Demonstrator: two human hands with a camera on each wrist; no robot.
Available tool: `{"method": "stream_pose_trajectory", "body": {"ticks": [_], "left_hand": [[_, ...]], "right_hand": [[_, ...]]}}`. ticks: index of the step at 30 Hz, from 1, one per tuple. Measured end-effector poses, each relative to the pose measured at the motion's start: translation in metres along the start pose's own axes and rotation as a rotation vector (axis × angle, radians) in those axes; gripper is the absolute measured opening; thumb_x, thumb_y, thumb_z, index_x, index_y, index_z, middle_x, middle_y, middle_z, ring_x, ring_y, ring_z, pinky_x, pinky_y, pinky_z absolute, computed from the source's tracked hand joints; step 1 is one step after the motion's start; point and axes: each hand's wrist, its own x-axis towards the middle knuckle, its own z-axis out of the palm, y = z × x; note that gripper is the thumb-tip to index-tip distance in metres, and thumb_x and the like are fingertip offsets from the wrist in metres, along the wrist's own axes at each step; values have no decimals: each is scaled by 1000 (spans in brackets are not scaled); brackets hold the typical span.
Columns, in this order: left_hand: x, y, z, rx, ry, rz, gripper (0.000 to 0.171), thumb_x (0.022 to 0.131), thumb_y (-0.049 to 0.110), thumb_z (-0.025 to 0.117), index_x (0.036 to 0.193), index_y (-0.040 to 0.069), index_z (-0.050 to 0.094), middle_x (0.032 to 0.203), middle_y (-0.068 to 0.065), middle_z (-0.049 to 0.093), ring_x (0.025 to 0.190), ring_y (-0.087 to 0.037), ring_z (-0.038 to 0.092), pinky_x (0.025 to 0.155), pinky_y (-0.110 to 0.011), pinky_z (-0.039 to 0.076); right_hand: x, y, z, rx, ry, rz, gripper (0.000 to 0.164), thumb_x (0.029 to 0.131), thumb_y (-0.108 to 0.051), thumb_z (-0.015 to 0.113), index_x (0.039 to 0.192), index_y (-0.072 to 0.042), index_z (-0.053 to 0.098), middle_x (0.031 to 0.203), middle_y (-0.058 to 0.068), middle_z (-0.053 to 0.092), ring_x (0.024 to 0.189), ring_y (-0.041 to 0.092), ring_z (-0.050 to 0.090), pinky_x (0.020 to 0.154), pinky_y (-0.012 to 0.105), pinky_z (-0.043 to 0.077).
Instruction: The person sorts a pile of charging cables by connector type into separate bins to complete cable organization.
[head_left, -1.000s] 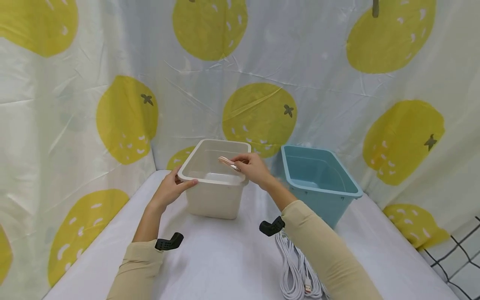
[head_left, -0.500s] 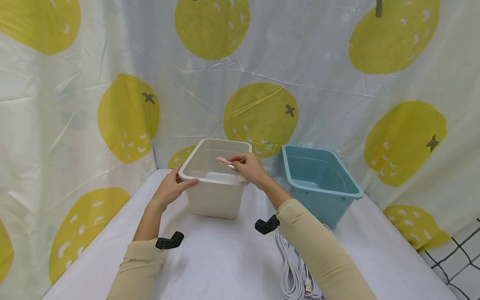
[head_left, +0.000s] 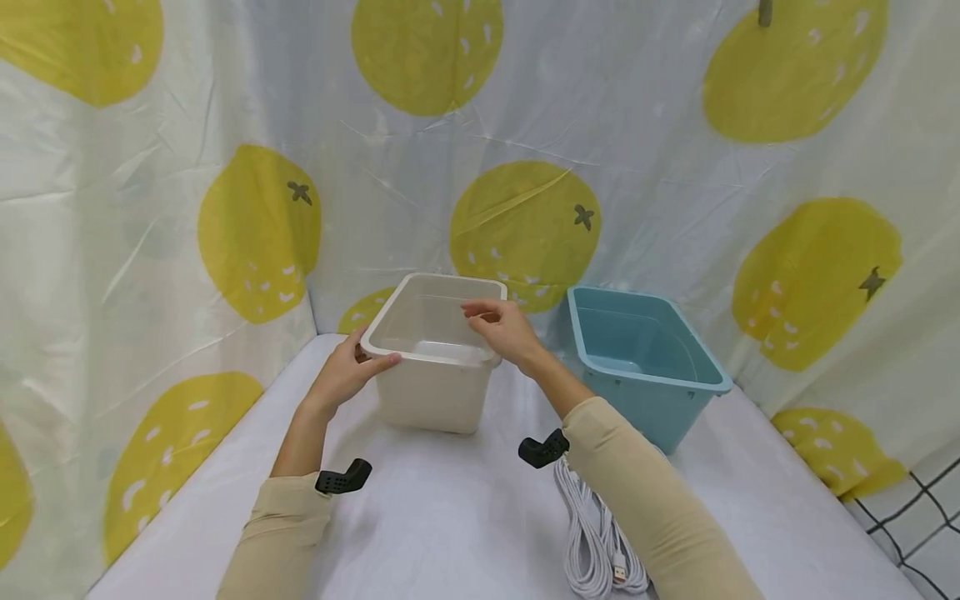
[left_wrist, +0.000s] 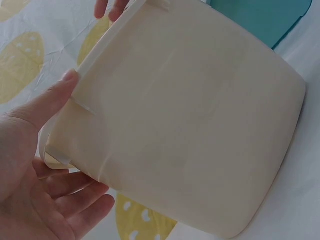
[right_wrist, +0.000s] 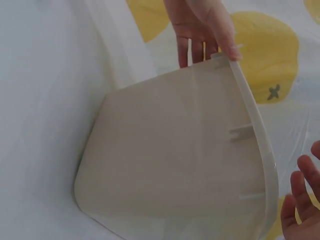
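Since your right hand [head_left: 504,332] has let go: the small pinkish bundle it pinched a moment ago is gone from the fingers [right_wrist: 299,190], which curve loosely around nothing above the beige rectangular plastic bin [head_left: 431,396]
Pinkish bundle: out of sight now, probably inside that bin, so this placing looks done
Left hand [head_left: 345,372]: thumb on the front rim, fingers curled under the near-left corner, grasping the bin
White coiled cable [head_left: 588,542]: on the white-covered counter [head_left: 442,517], partly hidden by your right sleeve [head_left: 652,492]
Teal rectangular plastic bin [head_left: 663,408]: upright, just right of the beige one, its near wall partly behind that sleeve, so mind its edge when your arm moves
Open room: the stretch of counter between your forearms
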Motion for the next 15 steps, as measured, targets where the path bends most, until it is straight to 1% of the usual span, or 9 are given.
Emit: {"method": "stream_pose_trajectory", "body": {"ticks": [5,10,15], "left_hand": [[1,1,2,-8,-5,2,90,93,40,79,162,7,30,146,-23,53,132,-36,52,111,-59,38],[1,0,2,-2,0,-6,91,93,41,80,162,8,30,146,-23,52,132,-35,53,111,-59,39],[2,0,2,-6,6,-7,91,91,43,81,161,9,33,146,-21,54,131,-34,53,110,-58,40]], "right_hand": [[-5,-2,-6,-16,0,-32,29,101,-8,63,129,-5,72,118,11,71,108,27,65,93,43,53],[-10,-2,-13,-14,-6,-37,30,102,-10,62,130,-6,71,120,9,71,110,26,64,94,43,53],[-17,-1,-24,13,-13,-43,30,103,-9,62,131,-6,71,121,11,70,111,27,64,94,49,53]]}}
